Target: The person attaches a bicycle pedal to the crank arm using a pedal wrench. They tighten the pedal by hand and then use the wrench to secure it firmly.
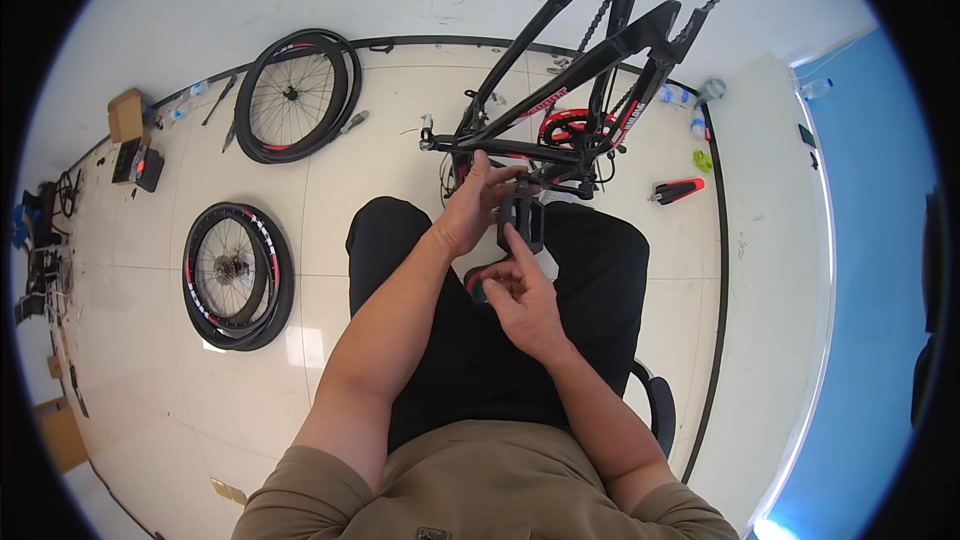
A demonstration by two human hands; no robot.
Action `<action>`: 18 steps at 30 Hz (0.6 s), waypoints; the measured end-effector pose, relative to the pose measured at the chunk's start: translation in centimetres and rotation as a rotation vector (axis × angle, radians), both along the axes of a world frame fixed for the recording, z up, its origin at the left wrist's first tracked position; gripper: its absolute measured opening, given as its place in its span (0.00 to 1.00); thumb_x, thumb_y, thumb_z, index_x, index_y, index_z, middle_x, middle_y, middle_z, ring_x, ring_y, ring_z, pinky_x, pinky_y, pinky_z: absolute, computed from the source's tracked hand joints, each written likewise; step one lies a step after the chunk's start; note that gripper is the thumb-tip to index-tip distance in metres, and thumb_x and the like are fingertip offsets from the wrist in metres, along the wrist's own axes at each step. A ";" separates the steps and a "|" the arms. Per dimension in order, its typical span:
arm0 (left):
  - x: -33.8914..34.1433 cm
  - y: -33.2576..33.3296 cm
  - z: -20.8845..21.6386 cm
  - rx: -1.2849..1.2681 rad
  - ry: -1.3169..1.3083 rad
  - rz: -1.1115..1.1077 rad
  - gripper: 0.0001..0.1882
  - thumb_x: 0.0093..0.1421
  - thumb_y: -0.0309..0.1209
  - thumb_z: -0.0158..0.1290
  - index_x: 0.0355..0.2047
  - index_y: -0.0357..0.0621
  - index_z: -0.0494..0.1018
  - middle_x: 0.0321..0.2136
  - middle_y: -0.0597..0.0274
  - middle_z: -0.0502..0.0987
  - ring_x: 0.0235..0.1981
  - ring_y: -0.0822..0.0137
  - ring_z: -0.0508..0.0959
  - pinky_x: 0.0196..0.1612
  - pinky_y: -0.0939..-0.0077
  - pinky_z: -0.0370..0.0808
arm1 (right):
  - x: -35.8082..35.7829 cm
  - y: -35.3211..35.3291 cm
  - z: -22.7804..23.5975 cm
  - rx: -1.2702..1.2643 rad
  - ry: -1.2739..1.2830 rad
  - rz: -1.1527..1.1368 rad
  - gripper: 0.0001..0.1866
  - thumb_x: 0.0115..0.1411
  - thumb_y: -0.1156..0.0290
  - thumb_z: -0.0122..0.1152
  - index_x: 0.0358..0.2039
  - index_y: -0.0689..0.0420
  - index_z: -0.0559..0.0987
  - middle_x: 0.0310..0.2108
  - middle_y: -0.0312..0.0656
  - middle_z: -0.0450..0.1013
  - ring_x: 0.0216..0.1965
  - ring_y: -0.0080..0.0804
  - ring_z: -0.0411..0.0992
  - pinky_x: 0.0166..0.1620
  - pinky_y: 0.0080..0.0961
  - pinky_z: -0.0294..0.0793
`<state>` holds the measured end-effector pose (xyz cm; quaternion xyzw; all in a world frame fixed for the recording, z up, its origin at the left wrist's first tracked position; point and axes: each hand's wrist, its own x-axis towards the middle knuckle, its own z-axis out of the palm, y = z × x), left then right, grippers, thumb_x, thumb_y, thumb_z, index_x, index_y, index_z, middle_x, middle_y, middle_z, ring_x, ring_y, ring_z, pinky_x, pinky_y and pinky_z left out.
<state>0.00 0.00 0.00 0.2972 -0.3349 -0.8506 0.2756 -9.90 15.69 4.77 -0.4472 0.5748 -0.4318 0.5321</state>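
A black bicycle pedal (pixel 522 221) sits at the end of the crank, just above my lap. My left hand (pixel 472 208) is beside it with thumb raised and fingers spread, the fingertips reaching the pedal's far left side near the axle. From below, my right hand (pixel 525 310) touches the pedal's face with its outstretched index finger; its other fingers are loosely bent. The black and red bike frame (pixel 570 105) stands in front of me without wheels showing on it. A red chainring (pixel 580 127) and a hanging chain (pixel 598 22) are on it.
Bicycle wheels with tyres lie on the floor at the left, one group (pixel 292 95) farther off, another (pixel 238 276) nearer. A red and black saddle (pixel 678 190) lies at the right, near plastic bottles (pixel 698 123). An open cardboard box (pixel 126 117) stands far left.
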 end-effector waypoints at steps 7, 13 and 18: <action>0.0 -0.1 0.4 0.015 -0.003 0.008 0.53 0.62 0.75 0.28 0.66 0.41 0.62 0.55 0.50 0.77 0.57 0.55 0.73 0.61 0.53 0.64 | 0.4 -0.8 1.2 0.086 0.373 0.129 0.39 0.62 0.71 0.56 0.73 0.53 0.54 0.35 0.46 0.79 0.35 0.42 0.78 0.45 0.34 0.75; -0.1 -0.2 -0.5 -0.002 -0.025 0.018 0.52 0.62 0.75 0.28 0.66 0.41 0.62 0.53 0.51 0.78 0.59 0.56 0.71 0.63 0.55 0.60 | 1.2 -1.6 1.5 0.248 0.577 0.168 0.40 0.61 0.68 0.56 0.72 0.58 0.54 0.39 0.53 0.80 0.42 0.53 0.78 0.50 0.38 0.74; -0.1 -0.3 -0.7 0.002 -0.015 0.015 0.50 0.64 0.73 0.29 0.66 0.41 0.63 0.53 0.53 0.79 0.59 0.58 0.71 0.61 0.57 0.61 | 1.5 -1.4 0.5 0.216 0.553 0.114 0.36 0.60 0.70 0.58 0.68 0.64 0.60 0.40 0.53 0.80 0.41 0.48 0.79 0.49 0.35 0.76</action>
